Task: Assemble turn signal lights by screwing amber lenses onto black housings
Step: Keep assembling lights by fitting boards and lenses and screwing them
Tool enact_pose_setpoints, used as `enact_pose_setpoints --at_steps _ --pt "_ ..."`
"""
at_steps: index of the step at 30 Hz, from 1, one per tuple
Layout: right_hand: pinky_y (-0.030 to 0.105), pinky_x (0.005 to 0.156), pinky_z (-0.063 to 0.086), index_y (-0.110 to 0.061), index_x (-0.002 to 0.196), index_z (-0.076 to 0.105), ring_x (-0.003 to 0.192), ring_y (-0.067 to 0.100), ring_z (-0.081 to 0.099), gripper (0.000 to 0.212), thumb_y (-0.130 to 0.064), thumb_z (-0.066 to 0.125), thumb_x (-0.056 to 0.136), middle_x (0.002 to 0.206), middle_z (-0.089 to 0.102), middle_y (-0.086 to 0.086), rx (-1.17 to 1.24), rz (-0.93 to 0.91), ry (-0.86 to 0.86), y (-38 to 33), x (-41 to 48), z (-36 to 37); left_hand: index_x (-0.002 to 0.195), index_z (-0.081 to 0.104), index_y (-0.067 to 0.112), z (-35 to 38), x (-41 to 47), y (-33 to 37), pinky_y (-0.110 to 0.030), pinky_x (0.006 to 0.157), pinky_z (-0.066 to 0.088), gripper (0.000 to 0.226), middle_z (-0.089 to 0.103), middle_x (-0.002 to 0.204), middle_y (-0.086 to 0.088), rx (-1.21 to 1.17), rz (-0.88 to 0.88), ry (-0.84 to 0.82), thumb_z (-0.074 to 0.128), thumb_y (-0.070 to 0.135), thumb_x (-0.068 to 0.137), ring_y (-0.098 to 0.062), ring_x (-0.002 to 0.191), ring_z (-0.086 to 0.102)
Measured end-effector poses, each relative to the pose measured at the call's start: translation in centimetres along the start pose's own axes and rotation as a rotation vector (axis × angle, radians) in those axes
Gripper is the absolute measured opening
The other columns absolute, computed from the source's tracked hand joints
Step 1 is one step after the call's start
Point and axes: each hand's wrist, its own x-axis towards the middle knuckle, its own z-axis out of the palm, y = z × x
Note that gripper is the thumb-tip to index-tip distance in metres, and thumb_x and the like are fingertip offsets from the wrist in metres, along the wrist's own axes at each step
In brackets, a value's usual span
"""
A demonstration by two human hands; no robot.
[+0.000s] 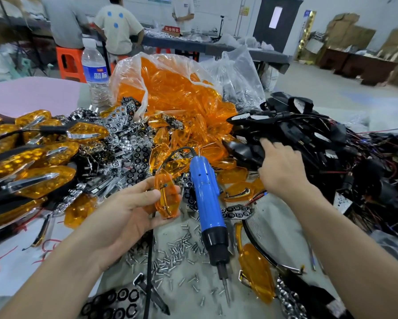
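Up front, an amber lens [166, 199] sits pinched in the grip of the left hand [124, 217], held ready while the right hand [278, 166] reaches into the black housings [297, 132] for a mate; can't tell if that grip's closed. Screwdriver [207, 199] lies handy between them.

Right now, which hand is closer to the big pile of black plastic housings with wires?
Right. The right hand touches the pile of black plastic housings; the left hand holds an amber plastic lens left of the blue electric screwdriver.
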Motion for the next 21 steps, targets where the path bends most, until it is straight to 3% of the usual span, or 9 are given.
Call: enact_pose_setpoints --at_steps 4,6,9,14,18,21 --pt "0.047 0.099 0.042 -0.015 0.143 0.048 0.118 0.037 0.059 0.052 -0.011 0.062 0.093 0.125 0.062 0.013 0.103 0.062 0.063 -0.2 0.4 0.4 0.124 0.07 0.018 -0.2 -0.1 0.0 -0.057 0.103 0.054 0.039 0.071 0.13 -0.013 0.004 0.001 -0.009 0.062 0.019 0.086 -0.034 0.122 0.067" --pt "0.046 0.09 0.046 -0.015 0.135 0.053 0.111 0.037 0.062 0.042 -0.009 0.06 0.094 0.12 0.064 0.011 0.154 0.07 0.099 -0.6 -0.1 0.6 0.129 0.065 0.012 -0.1 -0.2 0.1 -0.053 0.093 0.06 0.043 0.072 0.128 -0.017 -0.035 -0.002 -0.016 0.065 0.014 0.086 -0.035 0.119 0.069" --pt "0.04 0.076 0.038 -0.018 0.123 0.055 0.098 0.036 0.067 0.03 -0.009 0.057 0.095 0.111 0.066 0.007 0.113 0.011 0.149 -1.3 -0.8 1.0 0.133 0.061 0.006 0.1 -0.5 0.2 -0.048 0.082 0.062 0.043 0.071 0.126 -0.022 -0.111 -0.014 -0.027 0.061 0.004 0.09 -0.036 0.114 0.071" --pt "0.043 0.09 0.041 -0.016 0.121 0.06 0.106 0.034 0.062 0.025 -0.012 0.058 0.096 0.118 0.059 0.007 0.091 0.041 0.086 -1.3 -1.1 1.5 0.134 0.061 0.006 0.3 -0.8 0.2 -0.048 0.082 0.062 0.044 0.071 0.126 -0.023 -0.11 -0.028 -0.029 0.058 0.004 0.09 -0.037 0.114 0.071" --pt "0.041 0.071 0.037 -0.023 0.102 0.052 0.082 0.033 0.051 0.004 -0.022 0.049 0.104 0.095 0.051 0.002 0.371 0.014 0.173 -2.9 -2.0 -0.9 0.136 0.058 0.006 0.3 -0.8 0.5 -0.045 0.081 0.062 0.047 0.071 0.125 -0.023 -0.134 -0.025 -0.017 0.058 0.004 0.089 -0.035 0.113 0.072" --pt "0.041 0.065 0.047 -0.023 0.093 0.055 0.071 0.031 0.06 0.012 -0.026 0.049 0.103 0.078 0.063 0.001 0.458 -0.085 0.125 -3.8 -2.8 -4.2 0.132 0.06 0.008 0.7 -0.8 0.8 -0.045 0.081 0.063 0.046 0.073 0.122 -0.021 -0.109 -0.013 0.006 0.059 0.007 0.086 -0.034 0.112 0.073"
